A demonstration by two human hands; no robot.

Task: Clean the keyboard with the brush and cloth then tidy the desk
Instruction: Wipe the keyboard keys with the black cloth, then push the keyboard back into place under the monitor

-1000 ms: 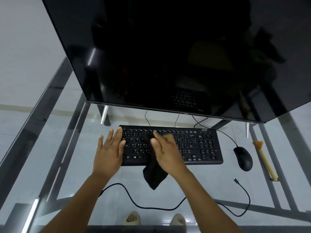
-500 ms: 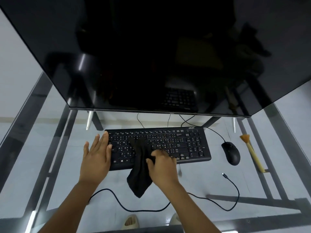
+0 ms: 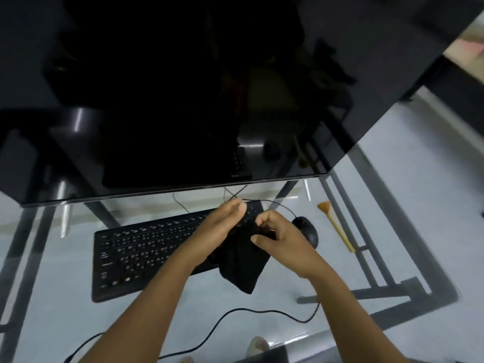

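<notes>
- We hold the black cloth [image 3: 243,260] in both hands above the right end of the keyboard [image 3: 146,252].
- Right hand [image 3: 281,239]: fingers [image 3: 264,218] curled, pinching the cloth's top edge.
- Left hand [image 3: 220,229]: fingers fairly straight and close together, lying against the cloth's left side; whether the thumb grips it we can't tell.
- Cloth hangs down past the keyboard's near edge, lower end off the glass.
- Keyboard lies on the glass counter [image 3: 408,205], angled in view, right end hidden behind hands and cloth.
- Mouse [image 3: 306,230] sits just right of the keyboard, partly behind the right hand.
- Brush [image 3: 336,227] lies on the counter right of the mouse, bristles pointing away from us.
- Dark monitor [image 3: 209,87] fills the upper view.
- Loose black cable [image 3: 235,314] curves across the counter near us.
</notes>
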